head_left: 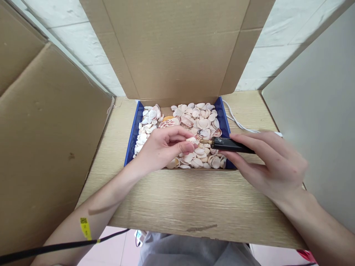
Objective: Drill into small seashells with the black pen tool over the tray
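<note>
Between the thumb and fingers of my left hand [169, 146] is a small pale seashell [192, 140], pinched over the box. My right hand [273, 162] grips a black handheld rotary drill [233, 145] with a brass-coloured chuck. The drill lies nearly level and points left, its tip at the shell's right side; whether the bit touches or enters the shell I cannot tell. Beneath both hands is a shallow blue-sided cardboard box [132, 135] filled with many loose seashells [203, 122], mostly white and cream. A larger red-spotted shell [169, 122] lies near its middle.
The box's brown lid [177, 48] stands up against the white wall [74, 37]. Cardboard panels [52, 122] rise at the left, and a grey panel [318, 92] at the right. A white cable [235, 123] runs behind the drill. A black cable [55, 248] crosses lower left, before the table [177, 199].
</note>
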The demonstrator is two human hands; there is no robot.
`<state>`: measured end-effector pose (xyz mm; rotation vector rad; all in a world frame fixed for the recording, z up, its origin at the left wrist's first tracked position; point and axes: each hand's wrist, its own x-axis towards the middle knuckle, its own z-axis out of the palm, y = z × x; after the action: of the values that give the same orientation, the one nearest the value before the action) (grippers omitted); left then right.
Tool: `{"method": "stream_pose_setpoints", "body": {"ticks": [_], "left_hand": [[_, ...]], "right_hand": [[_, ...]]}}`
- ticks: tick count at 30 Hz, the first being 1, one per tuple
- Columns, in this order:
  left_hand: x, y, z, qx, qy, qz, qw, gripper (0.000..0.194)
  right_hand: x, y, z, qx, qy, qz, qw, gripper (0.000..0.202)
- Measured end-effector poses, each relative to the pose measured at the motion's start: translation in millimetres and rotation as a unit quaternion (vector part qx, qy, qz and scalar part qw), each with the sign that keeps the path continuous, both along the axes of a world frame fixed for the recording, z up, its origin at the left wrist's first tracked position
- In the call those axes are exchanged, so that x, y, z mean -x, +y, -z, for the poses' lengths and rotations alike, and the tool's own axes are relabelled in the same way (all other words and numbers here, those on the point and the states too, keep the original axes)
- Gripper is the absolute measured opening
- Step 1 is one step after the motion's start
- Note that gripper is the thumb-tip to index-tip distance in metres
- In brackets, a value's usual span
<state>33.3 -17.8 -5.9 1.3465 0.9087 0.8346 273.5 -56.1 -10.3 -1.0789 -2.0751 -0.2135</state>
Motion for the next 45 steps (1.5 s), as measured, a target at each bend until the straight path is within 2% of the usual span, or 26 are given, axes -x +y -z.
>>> {"method": "stream_pose_setpoints", "body": {"ticks": [3,8,16,25,32,35,41,45], "left_hand": [[-0.8,-0.9,-0.4,-0.004,-0.005,-0.003,1.0,0.019],[-1.1,-2.6,-0.1,-0.007,-0.026,-0.008,1.0,0.014],[-0.7,-3.2,-0.7,-0.055,-0.009,-0.011,0.998,0.006],[-1.6,-1.9,-0.5,-0.042,-0.023,0.003,0.999,0.007],[-0.1,-1.7,0.1,-0.013,-0.031,0.03,0.999,0.011],[-0.1,-1.5,-0.7,-0.023,-0.025,0.027,0.999,0.011],[-1.0,-1.8,-3.0,-0.052,0.006,0.034,0.998,0.007],[-0.9,-1.6,-3.5,-0.069,0.022,0.032,0.997,0.006]], "right_hand": [[0.6,-0.3,0.1,0.014,0.003,0.005,1.0,0.038],[2.1,-2.3,0.4,0.05,0.001,-0.005,0.999,0.022],[0.6,-2.5,-0.7,0.068,0.001,-0.018,0.998,0.016],[-0.3,-1.7,-1.1,-0.013,-0.006,0.008,1.0,0.036],[-1.3,-1.9,-0.8,-0.029,0.003,0.018,0.999,0.049],[0.4,-1.6,-1.4,-0.022,0.004,0.018,1.0,0.043],[1.0,-2.2,-0.6,0.041,-0.002,0.011,0.999,0.011],[-1.2,-1.9,-1.1,0.061,-0.017,-0.009,0.998,0.014]]}}
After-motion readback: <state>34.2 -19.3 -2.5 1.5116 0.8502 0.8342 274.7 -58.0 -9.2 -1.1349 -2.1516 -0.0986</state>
